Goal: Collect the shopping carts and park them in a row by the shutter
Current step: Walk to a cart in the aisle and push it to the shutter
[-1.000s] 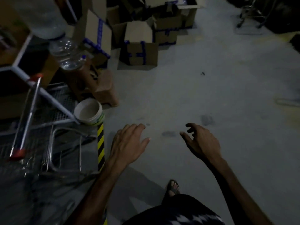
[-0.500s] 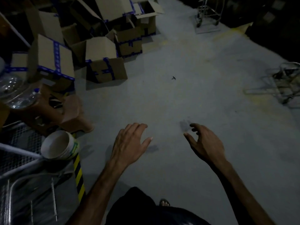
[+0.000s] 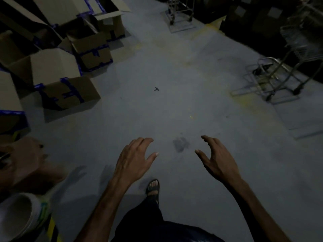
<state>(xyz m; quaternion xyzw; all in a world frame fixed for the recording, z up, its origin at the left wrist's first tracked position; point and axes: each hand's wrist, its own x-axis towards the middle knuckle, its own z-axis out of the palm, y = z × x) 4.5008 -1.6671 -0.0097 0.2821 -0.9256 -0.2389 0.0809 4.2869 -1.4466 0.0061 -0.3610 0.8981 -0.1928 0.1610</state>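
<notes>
My left hand (image 3: 134,159) and my right hand (image 3: 216,156) hang in front of me over the grey concrete floor, fingers spread, with nothing in them. A metal shopping cart (image 3: 286,67) stands at the right edge, well ahead of my right hand, its wire basket partly cut off by the frame. Another metal cart (image 3: 180,11) stands at the top centre, far off, with only its lower frame and wheels in view. No shutter is in view.
Several cardboard boxes with blue tape (image 3: 66,74) are piled along the left. A brown stool (image 3: 29,165) and a white bucket (image 3: 21,215) sit at the lower left beside a yellow-black striped post (image 3: 52,229). Dark stacked goods (image 3: 258,20) line the upper right.
The view has swung to the right: the boxes, stool and bucket slid left, the parked carts at the left left the frame, and the cart at the right came into view. Both hands stay empty.
</notes>
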